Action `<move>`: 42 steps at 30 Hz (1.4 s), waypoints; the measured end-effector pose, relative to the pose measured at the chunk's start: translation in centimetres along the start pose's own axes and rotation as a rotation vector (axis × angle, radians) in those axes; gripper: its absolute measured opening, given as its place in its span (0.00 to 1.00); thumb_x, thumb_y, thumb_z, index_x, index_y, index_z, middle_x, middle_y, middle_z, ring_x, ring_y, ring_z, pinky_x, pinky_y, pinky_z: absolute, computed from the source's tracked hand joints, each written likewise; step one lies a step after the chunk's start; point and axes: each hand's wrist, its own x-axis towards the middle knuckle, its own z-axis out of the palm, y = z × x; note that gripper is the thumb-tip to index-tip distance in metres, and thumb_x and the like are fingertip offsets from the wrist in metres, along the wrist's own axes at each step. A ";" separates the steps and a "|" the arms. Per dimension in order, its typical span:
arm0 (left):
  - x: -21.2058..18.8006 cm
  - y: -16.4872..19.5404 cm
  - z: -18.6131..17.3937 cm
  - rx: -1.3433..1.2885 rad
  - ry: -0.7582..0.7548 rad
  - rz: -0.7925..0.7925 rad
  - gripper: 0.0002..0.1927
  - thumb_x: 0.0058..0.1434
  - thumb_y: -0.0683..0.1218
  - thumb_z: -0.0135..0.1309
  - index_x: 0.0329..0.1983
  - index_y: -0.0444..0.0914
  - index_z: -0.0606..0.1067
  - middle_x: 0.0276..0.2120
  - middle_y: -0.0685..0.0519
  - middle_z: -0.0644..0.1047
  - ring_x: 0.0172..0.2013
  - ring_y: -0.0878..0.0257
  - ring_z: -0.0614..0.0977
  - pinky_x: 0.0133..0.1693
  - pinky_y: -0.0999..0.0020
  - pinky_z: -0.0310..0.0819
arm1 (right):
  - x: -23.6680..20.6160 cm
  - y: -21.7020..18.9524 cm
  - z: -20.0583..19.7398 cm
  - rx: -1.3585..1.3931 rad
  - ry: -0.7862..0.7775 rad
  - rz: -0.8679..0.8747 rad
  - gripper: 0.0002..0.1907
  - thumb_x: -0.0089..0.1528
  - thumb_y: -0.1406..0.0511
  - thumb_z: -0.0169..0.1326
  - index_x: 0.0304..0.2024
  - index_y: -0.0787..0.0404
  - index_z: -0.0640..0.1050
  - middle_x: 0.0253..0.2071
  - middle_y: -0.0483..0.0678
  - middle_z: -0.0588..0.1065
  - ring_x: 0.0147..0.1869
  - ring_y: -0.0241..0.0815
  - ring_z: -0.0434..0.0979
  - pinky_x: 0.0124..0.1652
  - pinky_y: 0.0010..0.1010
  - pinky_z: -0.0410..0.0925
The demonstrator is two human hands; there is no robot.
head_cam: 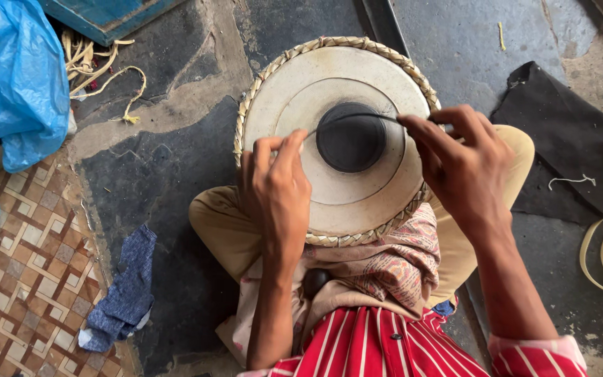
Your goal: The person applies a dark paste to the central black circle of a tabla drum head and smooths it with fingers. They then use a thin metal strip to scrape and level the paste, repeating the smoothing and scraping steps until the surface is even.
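Drum (357,202) in your lap, black patch (351,137) at centre. Both hands pinch a thin wire (357,116) taut over patch's 12 o'clock edge: left hand (277,192) at 9, right hand (458,164) at 3. Head laced; work ongoing.

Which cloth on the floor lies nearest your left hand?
The blue rag, crumpled on the floor beside the left hand. The black cloth lies flat past the right hand.

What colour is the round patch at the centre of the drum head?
Black, on a cream round drum skin; the round central patch shows best in the head view.
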 end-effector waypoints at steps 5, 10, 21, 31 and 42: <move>-0.7 0.0 -1.1 -0.011 -0.097 0.004 0.12 0.64 0.39 0.59 0.48 0.46 0.82 0.36 0.56 0.77 0.37 0.55 0.77 0.42 0.57 0.71 | -0.9 -0.2 -1.1 0.054 -0.106 0.059 0.17 0.63 0.69 0.66 0.53 0.48 0.85 0.43 0.45 0.76 0.40 0.39 0.76 0.38 0.32 0.70; -3.0 0.6 -3.9 -0.099 -0.223 0.024 0.12 0.62 0.38 0.59 0.48 0.43 0.82 0.35 0.53 0.76 0.37 0.55 0.77 0.42 0.57 0.72 | -4.5 0.2 -2.3 0.049 -0.077 0.036 0.18 0.61 0.70 0.67 0.52 0.46 0.84 0.42 0.44 0.76 0.43 0.40 0.77 0.39 0.32 0.72; -2.8 5.0 -5.7 -0.855 -0.583 -0.299 0.08 0.65 0.41 0.58 0.47 0.35 0.80 0.34 0.53 0.78 0.24 0.70 0.74 0.27 0.73 0.68 | -6.5 -4.8 -1.4 1.102 0.381 0.622 0.51 0.57 0.72 0.67 0.72 0.65 0.48 0.72 0.45 0.60 0.58 0.35 0.77 0.54 0.29 0.82; -3.8 5.7 -4.3 -0.871 -0.651 -0.301 0.10 0.65 0.43 0.59 0.48 0.35 0.79 0.32 0.54 0.77 0.22 0.72 0.70 0.26 0.73 0.65 | -5.8 -4.0 -1.2 0.727 0.394 0.527 0.44 0.70 0.83 0.60 0.77 0.64 0.47 0.77 0.59 0.56 0.54 0.40 0.80 0.52 0.27 0.80; -5.1 7.7 -3.4 -0.962 -0.740 -0.351 0.11 0.66 0.43 0.57 0.50 0.34 0.78 0.33 0.53 0.77 0.22 0.73 0.71 0.24 0.75 0.65 | -8.3 0.5 -2.6 0.641 0.620 0.612 0.17 0.81 0.77 0.46 0.69 0.65 0.59 0.55 0.52 0.73 0.44 0.36 0.80 0.38 0.23 0.75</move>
